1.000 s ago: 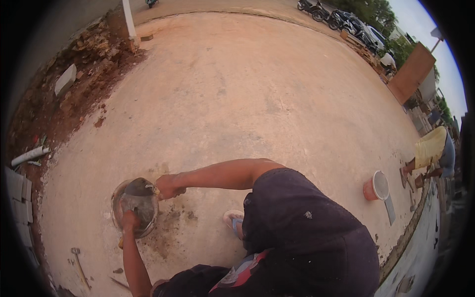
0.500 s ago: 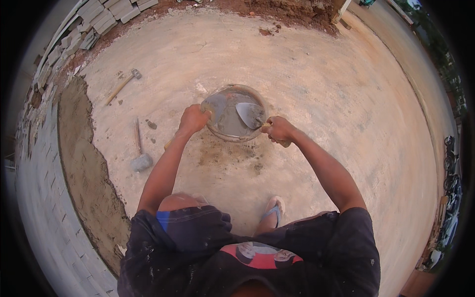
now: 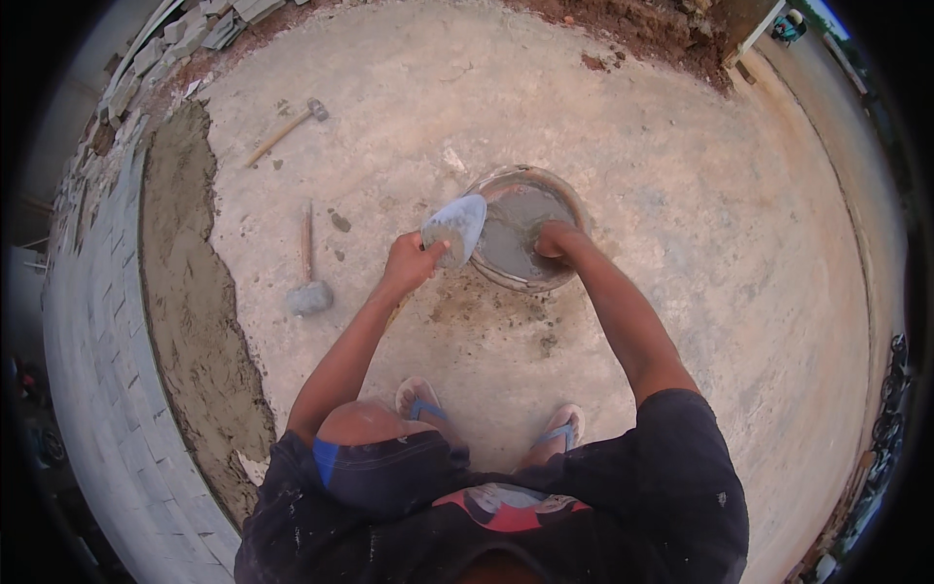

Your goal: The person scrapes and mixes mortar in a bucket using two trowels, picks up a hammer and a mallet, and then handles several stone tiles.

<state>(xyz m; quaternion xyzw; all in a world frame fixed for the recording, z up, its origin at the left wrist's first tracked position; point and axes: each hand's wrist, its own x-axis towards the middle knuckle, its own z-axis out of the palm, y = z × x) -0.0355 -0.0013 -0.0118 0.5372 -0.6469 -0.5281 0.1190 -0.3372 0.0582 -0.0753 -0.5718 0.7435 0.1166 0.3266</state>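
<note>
My left hand (image 3: 413, 261) is closed on a trowel, its pale, mortar-smeared blade (image 3: 467, 216) tilted up beside the left rim of a round bucket (image 3: 506, 277). A bit of yellowish handle shows by my left wrist. Wet grey mortar (image 3: 511, 219) lies inside the bucket. My right hand (image 3: 556, 239) reaches over the right side of the bucket, down at the mortar. Its fingers look curled, but their tips and anything in them are hidden.
A wooden-handled hammer (image 3: 282, 133) and a mallet with a grey head (image 3: 309, 298) lie on the concrete at left. Beyond them runs a mortar strip (image 3: 199, 321) along grey paving blocks (image 3: 107, 360). Stacked blocks (image 3: 180, 44) sit far left. My sandalled feet stand below the bucket.
My right hand has moved from the bucket's rim into it, and the trowel it held no longer shows there. My left hand's blade now tilts up, clear of the mortar. The view has shifted.
</note>
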